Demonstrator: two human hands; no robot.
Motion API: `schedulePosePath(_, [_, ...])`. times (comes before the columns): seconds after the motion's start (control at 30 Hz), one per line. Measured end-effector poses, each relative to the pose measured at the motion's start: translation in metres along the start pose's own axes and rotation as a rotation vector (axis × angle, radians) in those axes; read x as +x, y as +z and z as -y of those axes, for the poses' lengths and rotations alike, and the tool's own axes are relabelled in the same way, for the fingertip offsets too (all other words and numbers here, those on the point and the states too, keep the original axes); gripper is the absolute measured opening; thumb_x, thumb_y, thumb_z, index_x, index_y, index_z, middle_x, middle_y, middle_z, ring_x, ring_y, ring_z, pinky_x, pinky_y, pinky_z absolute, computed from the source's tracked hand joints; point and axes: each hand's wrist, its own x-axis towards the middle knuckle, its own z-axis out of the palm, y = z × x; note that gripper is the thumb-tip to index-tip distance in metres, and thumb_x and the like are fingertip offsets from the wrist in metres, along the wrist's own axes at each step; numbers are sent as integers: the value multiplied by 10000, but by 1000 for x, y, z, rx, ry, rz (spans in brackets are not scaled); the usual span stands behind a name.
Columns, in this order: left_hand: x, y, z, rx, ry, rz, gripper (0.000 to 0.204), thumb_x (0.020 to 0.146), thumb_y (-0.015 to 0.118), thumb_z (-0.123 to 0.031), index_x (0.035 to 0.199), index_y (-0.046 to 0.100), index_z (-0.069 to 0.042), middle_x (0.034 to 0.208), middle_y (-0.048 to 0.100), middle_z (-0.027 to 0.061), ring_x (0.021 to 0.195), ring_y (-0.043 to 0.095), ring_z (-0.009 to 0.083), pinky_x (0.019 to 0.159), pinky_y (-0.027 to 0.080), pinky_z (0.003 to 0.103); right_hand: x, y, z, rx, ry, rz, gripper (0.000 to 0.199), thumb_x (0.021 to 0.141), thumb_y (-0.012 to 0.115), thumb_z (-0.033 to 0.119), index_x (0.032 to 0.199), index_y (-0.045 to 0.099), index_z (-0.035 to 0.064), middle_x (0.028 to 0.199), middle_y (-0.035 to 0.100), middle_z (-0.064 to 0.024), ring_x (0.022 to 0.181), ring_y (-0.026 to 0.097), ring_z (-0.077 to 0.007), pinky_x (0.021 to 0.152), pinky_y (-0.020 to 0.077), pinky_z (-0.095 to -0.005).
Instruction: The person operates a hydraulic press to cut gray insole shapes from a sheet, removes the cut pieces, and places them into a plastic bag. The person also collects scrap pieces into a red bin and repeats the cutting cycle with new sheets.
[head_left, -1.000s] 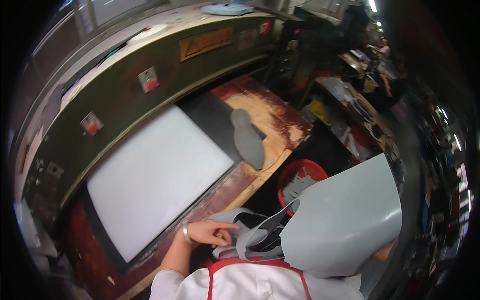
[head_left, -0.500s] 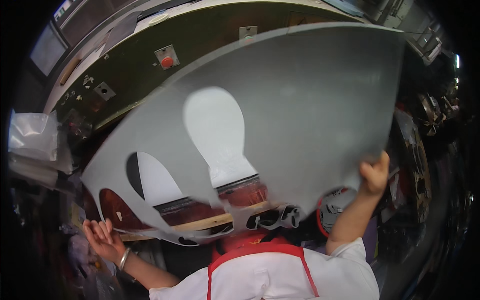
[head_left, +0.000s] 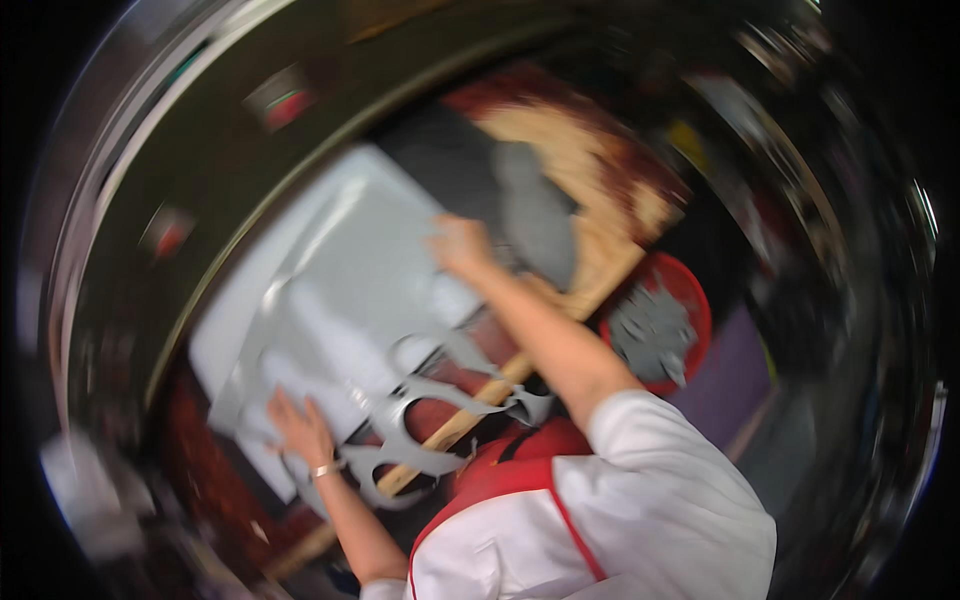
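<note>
A thin, glossy grey sheet (head_left: 375,280) with sole-shaped holes along its near side lies over a white board (head_left: 228,325). Its near strips overhang a wooden edge. My left hand (head_left: 300,430) rests on the sheet's near left part, fingers spread. At the sheet's right edge, my right hand (head_left: 462,247) is closed on it, though motion blurs the fingers. Right of that hand, a grey sole-shaped piece (head_left: 540,225) lies across a dark sheet (head_left: 440,150) and a wooden board (head_left: 608,215).
A red bucket (head_left: 703,300) of grey scraps (head_left: 652,330) stands to the right of my right forearm. A dark green machine body with red buttons (head_left: 287,108) runs along the far left. Clear plastic (head_left: 90,490) hangs at the lower left.
The grey sheet, held up in front of me before, has come down onto the white board. My right hand moved left and away from me; my left hand moved right onto the sheet. The view turned.
</note>
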Motion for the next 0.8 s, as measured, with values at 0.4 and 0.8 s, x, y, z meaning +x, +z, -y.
schedulePosePath(0.4, [30,7,-5,233,-21,-37,618,928,260,-614,1448,317,-286,1475,332,38,1339,346,258,944,46,749,-59,-115,-35,-123,66,-582,423,744,709,205,1119,606,39,1188,491,-206,1157,427,-394,951,394,-464])
schedulePosePath(0.8, [33,3,-7,239,-33,8,600,942,256,-578,1465,282,-285,1490,308,38,1362,313,254,953,41,746,-92,-128,-69,-153,192,-327,740,779,682,372,1331,404,-34,1325,372,-252,1296,267,-454,1076,283,-489])
